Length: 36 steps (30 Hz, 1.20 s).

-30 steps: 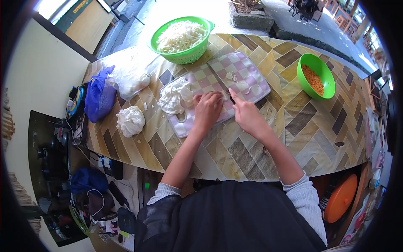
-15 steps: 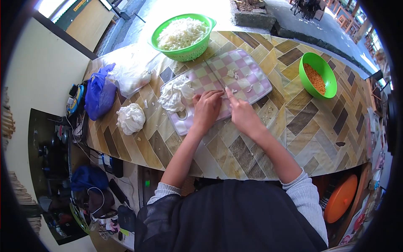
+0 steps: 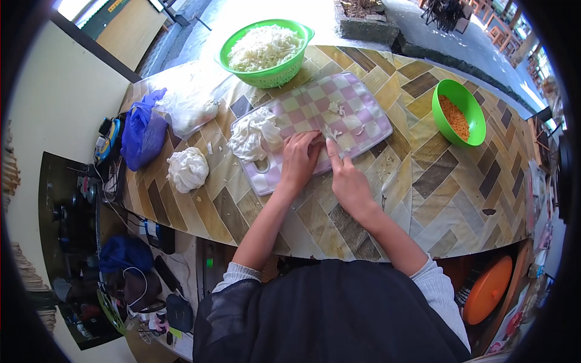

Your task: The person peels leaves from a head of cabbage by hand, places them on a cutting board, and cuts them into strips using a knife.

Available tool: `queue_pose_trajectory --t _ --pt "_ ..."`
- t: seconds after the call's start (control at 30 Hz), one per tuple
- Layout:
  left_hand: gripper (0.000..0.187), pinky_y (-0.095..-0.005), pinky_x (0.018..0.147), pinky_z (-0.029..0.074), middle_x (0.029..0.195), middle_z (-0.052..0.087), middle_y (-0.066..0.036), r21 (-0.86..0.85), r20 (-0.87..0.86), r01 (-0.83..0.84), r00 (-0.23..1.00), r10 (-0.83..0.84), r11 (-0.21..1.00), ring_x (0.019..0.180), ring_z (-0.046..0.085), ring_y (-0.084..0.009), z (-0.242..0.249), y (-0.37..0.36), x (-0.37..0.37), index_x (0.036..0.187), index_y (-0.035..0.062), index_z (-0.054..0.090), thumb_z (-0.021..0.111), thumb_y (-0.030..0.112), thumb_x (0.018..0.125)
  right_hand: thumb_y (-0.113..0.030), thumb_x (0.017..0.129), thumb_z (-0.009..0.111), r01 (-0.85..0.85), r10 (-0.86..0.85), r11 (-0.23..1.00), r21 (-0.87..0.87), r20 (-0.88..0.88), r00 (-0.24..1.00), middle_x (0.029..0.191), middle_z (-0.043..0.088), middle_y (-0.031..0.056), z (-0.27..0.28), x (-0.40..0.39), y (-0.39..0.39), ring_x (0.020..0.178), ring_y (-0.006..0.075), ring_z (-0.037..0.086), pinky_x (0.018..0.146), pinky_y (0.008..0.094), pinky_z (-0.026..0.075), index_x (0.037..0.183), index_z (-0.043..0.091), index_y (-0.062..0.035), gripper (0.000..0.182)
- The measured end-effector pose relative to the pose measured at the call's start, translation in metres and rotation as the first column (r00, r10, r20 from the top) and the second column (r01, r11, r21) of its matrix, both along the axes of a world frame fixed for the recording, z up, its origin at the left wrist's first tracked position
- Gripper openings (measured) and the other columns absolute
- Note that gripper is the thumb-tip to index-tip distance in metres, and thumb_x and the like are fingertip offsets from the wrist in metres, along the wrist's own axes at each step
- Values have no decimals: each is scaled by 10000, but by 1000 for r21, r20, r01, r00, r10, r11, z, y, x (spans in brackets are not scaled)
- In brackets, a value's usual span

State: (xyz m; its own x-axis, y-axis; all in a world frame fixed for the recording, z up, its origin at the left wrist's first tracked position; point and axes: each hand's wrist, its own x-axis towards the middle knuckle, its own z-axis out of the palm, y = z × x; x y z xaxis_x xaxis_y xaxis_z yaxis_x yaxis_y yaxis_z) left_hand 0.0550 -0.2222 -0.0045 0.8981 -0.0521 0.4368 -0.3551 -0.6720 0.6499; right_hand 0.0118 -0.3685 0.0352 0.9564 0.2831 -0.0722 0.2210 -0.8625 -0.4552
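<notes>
My right hand (image 3: pixel 351 184) is closed around a knife (image 3: pixel 327 137), its index finger stretched along the top; most of the knife is hidden. Beside it, my left hand (image 3: pixel 299 160) has its fingers bent and pressed together over white food on a pink-and-cream checked cutting board (image 3: pixel 363 97). What lies under those fingertips is mostly hidden. Small white shreds (image 3: pixel 331 131) sit by the blade, and more scraps (image 3: pixel 336 107) lie farther up the board. A pile of soft white pieces (image 3: pixel 255 133) rests at the board's left end, near my left hand.
A green colander (image 3: pixel 266 77) heaped with white shreds stands behind the board. At right is a green bowl (image 3: pixel 439 115) of orange crumbs. Leftward lie a white bundle (image 3: pixel 187 170), a blue plastic bag (image 3: pixel 142 133) and a clear bag (image 3: pixel 189 115). A patterned cloth covers the table (image 3: pixel 442 199).
My right hand has lowered slightly toward me and the knife's angle has changed. White shreds now show by the blade. My left hand stays nearly in place.
</notes>
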Motion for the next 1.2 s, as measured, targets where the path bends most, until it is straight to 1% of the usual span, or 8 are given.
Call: queue_pose_trajectory --t 0.13,0.23,0.43,0.63,0.73,0.83,1.13,1.2 --pt "181 -417 925 440 1060 696 -103 9 48 31 998 -32 999 1004 638 -308 -4 2 0 1009 31 690 648 127 862 -34 893 474 -58 40 982 181 101 994 977 626 317 -10 28 -2 856 454 639 811 492 517 1481 292 -27 616" --pt "177 -409 927 428 1069 695 -97 51 36 46 998 -47 998 1013 639 -290 -3 3 2 1014 36 689 643 125 868 -52 915 463 -63 86 960 274 -69 994 970 629 316 19 31 -15 886 461 630 807 504 505 1474 287 -3 588" --pt "165 -396 927 409 1069 696 -89 55 34 49 998 -51 997 1014 642 -271 0 3 1 1006 42 692 636 114 869 -58 913 474 -69 64 970 234 26 998 975 623 306 1 13 -14 863 466 633 789 503 511 1477 281 -7 598" --pt "164 -409 955 389 1056 691 -85 -9 1 40 999 -40 999 1028 626 -249 -1 2 1 1008 47 676 626 98 861 -33 876 490 -57 57 998 -3 67 996 934 618 286 -9 2 -4 832 440 650 723 480 540 1485 282 -30 644" --pt "173 -416 994 372 1070 691 -86 -31 -50 10 999 -12 999 1029 637 -259 -1 1 -1 1026 50 682 626 120 878 -40 899 474 -30 30 1000 1 84 996 930 627 292 -7 16 5 833 444 645 754 490 525 1465 311 -8 590" --pt "165 -467 1041 307 1089 683 -61 134 48 -42 998 36 990 1055 625 -234 1 -1 -8 1026 66 687 612 132 894 -58 927 458 -72 65 960 269 34 997 921 638 294 4 34 -8 847 445 637 782 498 503 1444 341 7 534" --pt "151 -463 1042 275 1087 683 -36 131 31 -42 999 39 990 1064 616 -214 -1 0 -8 1011 82 695 618 134 893 -49 919 466 -47 43 963 265 21 999 930 627 296 4 3 -11 857 456 635 804 495 502 1464 317 -15 567" --pt "144 -465 1045 274 1085 676 -33 110 21 -32 999 30 993 1063 612 -211 -2 0 -7 1003 77 687 605 134 899 -35 903 471 -22 21 989 144 11 1000 929 621 295 1 -7 -5 851 458 639 813 489 510 1473 309 -28 593"
